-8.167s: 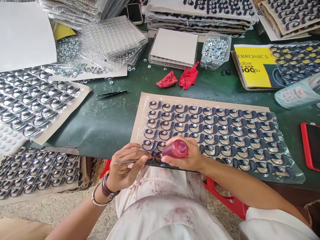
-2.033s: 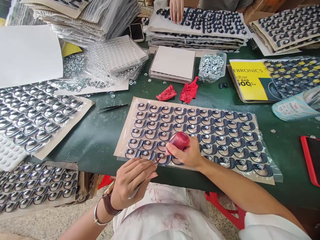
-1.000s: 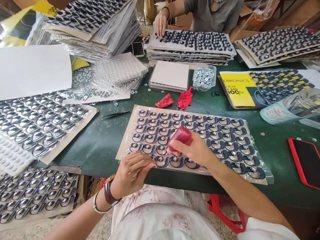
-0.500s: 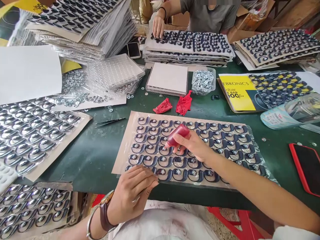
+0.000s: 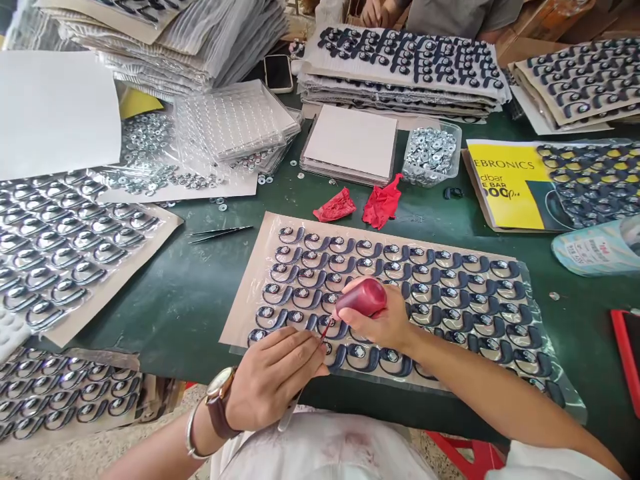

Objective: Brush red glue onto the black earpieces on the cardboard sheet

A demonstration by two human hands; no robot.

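My right hand [image 5: 383, 317] is wrapped round a red squeeze bottle [image 5: 363, 298]. The bottle's thin nozzle [image 5: 327, 329] slants down and left to the fingertips of my left hand [image 5: 280, 373]. That hand is closed over the near edge of the sheet, and the end of a slim silvery tool [image 5: 288, 416] sticks out below the palm; its tip is hidden. Under both hands lies a cardboard sheet [image 5: 245, 293] under clear film, carrying rows of dark curved pieces [image 5: 363, 357] with shiny round centres.
Tweezers [image 5: 220, 233], red scraps [image 5: 383, 203], a tub of metal discs [image 5: 433, 152] and stacked clear trays [image 5: 350, 143] lie beyond the sheet. Filled sheets [image 5: 65, 247] lie left; a yellow printed box piece [image 5: 505, 187] and a phone [image 5: 627, 353] are right. A co-worker's hand [image 5: 375, 12] shows behind.
The red bottle has tipped and come down, its nozzle now at my left fingertips. My left hand has shifted slightly right. The view has tilted down, and the co-worker's hands have moved.
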